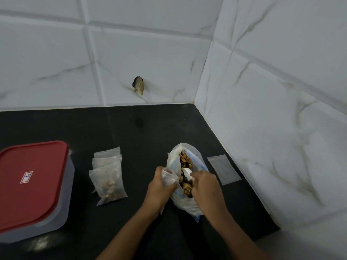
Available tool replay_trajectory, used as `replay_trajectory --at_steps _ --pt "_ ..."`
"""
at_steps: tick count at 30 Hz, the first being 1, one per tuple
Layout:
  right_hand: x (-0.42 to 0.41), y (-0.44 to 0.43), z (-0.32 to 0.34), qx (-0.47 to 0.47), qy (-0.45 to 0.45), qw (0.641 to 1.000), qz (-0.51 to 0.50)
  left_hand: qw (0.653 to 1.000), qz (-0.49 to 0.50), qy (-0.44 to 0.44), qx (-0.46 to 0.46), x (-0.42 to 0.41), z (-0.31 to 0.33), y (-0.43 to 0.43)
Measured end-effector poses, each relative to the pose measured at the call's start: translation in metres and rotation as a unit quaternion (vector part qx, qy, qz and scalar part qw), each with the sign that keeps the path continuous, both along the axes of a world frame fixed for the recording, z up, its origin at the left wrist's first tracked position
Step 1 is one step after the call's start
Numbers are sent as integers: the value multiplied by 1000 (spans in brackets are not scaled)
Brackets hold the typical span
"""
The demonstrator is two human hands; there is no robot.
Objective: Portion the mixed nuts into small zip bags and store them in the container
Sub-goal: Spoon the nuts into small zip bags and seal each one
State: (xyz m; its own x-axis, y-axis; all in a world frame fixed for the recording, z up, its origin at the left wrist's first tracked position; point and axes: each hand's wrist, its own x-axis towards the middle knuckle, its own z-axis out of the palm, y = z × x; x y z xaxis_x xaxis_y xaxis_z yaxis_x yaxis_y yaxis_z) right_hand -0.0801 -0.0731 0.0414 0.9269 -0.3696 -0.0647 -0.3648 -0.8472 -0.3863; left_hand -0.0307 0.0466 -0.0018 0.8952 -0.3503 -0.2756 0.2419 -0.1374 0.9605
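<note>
Just left of the nut bag [189, 208], your left hand [159, 188] pinches a small zip bag [169, 178] at its rim. The nut bag runs lengthwise away from you; inside, your right hand [204, 186] grips a white scoop [187, 172].

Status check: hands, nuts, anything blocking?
Left hand grips small zip bag; right hand holds white scoop in big nut bag. Filled bags stacked beside container, lid on. Nothing blocking.
</note>
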Motion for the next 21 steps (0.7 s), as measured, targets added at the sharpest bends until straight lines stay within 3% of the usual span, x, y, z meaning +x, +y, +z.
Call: replay_trajectory --at_steps 6,13,19,21 --pt "2 -10 -9 118 -53 990 -62 993 0 25 -114 -3 -3 -8" --pt "1 -23 -14 260 -58 951 -157 983 6 25 -182 -4 -9 -11" --pt "-5 -15 -13 166 -63 976 -125 984 8 33 -176 -2 -6 -10" --pt "-2 -16 -12 181 -52 974 -125 985 3 28 -172 -2 -7 -10"
